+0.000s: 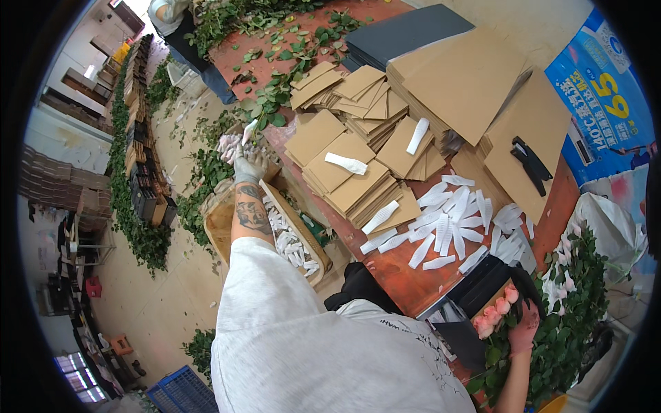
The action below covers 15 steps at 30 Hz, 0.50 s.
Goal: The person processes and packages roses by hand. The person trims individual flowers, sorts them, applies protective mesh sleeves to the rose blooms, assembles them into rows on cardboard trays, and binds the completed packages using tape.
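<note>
My left hand (250, 166), in a pale glove, reaches out over a crate to a cluster of pale pink rosebuds (230, 148). One netted bud (250, 132) is at its fingertips; whether the fingers grip it is unclear. At lower right, my right hand (525, 329), in a pink glove, holds the leafy stems of several pink roses (494, 312). Their heads lie in a row on brown cardboard with a black sheet (475, 289) beside it. Part of a black object covers the right fingertips. White mesh flower sleeves (449, 219) are heaped on the red table (408, 284).
Stacked cardboard pieces (341, 160), large cardboard sheets (465, 77) and a black stapler (532, 165) occupy the table. A yellowish crate (323, 263) holds more sleeves. Leafy roses (573, 310) stand at right. Another person (191, 57) is at the far end.
</note>
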Each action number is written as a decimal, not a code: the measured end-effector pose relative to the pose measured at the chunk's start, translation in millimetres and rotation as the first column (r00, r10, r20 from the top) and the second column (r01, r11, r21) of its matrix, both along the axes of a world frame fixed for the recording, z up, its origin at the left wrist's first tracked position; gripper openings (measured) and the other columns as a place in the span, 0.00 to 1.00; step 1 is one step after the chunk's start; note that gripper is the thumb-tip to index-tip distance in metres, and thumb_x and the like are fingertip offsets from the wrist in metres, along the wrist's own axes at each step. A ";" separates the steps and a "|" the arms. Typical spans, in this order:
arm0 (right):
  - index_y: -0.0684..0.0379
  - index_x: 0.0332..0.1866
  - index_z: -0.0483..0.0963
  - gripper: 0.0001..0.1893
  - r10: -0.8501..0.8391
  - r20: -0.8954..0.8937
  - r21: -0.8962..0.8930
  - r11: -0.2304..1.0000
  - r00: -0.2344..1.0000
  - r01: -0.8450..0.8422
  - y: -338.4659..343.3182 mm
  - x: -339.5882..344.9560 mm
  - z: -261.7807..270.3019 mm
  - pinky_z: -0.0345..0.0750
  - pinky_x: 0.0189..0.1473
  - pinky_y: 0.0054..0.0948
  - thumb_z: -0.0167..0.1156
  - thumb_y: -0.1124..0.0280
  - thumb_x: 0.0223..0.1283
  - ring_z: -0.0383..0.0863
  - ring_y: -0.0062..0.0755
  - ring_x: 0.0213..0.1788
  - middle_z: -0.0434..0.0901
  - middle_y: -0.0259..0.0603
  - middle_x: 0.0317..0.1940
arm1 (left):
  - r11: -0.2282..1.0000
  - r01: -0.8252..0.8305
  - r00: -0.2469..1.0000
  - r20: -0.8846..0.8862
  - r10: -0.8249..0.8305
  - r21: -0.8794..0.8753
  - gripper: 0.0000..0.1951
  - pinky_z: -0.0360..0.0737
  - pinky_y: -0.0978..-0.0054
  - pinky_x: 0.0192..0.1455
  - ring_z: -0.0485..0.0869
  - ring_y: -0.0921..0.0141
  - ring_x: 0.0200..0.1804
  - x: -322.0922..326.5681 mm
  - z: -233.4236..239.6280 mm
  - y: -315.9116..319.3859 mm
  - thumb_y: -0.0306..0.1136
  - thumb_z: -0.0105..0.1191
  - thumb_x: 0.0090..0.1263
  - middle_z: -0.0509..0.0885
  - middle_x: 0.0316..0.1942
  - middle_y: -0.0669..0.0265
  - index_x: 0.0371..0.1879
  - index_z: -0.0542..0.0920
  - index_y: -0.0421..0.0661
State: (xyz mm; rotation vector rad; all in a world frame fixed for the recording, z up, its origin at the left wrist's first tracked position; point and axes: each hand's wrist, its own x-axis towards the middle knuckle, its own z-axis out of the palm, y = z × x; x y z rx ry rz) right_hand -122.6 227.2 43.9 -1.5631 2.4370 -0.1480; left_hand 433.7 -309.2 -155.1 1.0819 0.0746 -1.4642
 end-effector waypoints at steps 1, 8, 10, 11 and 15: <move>0.60 0.54 0.74 0.22 -0.003 0.000 0.017 1.000 1.000 0.003 5.9 -1.7 -5.7 0.70 0.57 0.44 0.62 0.64 0.52 0.74 0.57 0.54 0.75 0.55 0.52 | 0.999 -0.041 0.998 -0.038 0.040 -0.029 0.26 0.68 0.59 0.60 0.70 0.63 0.57 1.2 -3.5 -11.4 0.56 0.53 0.65 0.73 0.54 0.66 0.56 0.70 0.55; 0.64 0.56 0.70 0.24 -0.082 -0.127 -0.019 0.997 0.989 0.080 26.5 -11.9 2.6 0.66 0.63 0.45 0.59 0.78 0.49 0.69 0.56 0.59 0.71 0.55 0.56 | 0.988 0.055 0.998 0.017 -0.053 -0.142 0.14 0.79 0.68 0.43 0.79 0.68 0.48 57.5 -31.7 -68.7 0.48 0.50 0.70 0.83 0.47 0.71 0.47 0.80 0.57; 0.63 0.57 0.69 0.25 -0.123 -0.100 -0.004 0.992 0.987 0.124 25.6 -4.5 13.4 0.65 0.64 0.44 0.59 0.78 0.49 0.68 0.55 0.60 0.70 0.54 0.56 | 0.978 0.097 0.995 0.002 -0.098 -0.185 0.13 0.80 0.69 0.39 0.79 0.66 0.45 35.7 -13.5 -72.0 0.45 0.52 0.68 0.82 0.44 0.70 0.46 0.79 0.54; 0.63 0.57 0.69 0.25 -0.134 -0.109 -0.011 0.991 0.985 0.134 26.0 -3.5 15.9 0.65 0.64 0.44 0.59 0.78 0.49 0.68 0.55 0.60 0.70 0.54 0.56 | 0.974 0.121 0.992 -0.006 -0.125 -0.193 0.13 0.81 0.68 0.40 0.79 0.65 0.45 31.1 -9.7 -78.3 0.44 0.53 0.68 0.81 0.45 0.69 0.45 0.79 0.53; 0.63 0.58 0.69 0.27 -0.160 -0.125 0.009 0.987 0.979 0.163 28.1 -3.0 25.4 0.65 0.64 0.44 0.61 0.78 0.47 0.68 0.55 0.60 0.70 0.53 0.57 | 0.982 0.016 0.980 -0.194 -0.053 -0.187 0.14 0.83 0.63 0.44 0.79 0.64 0.44 29.2 23.0 -93.6 0.42 0.54 0.68 0.78 0.46 0.66 0.45 0.78 0.47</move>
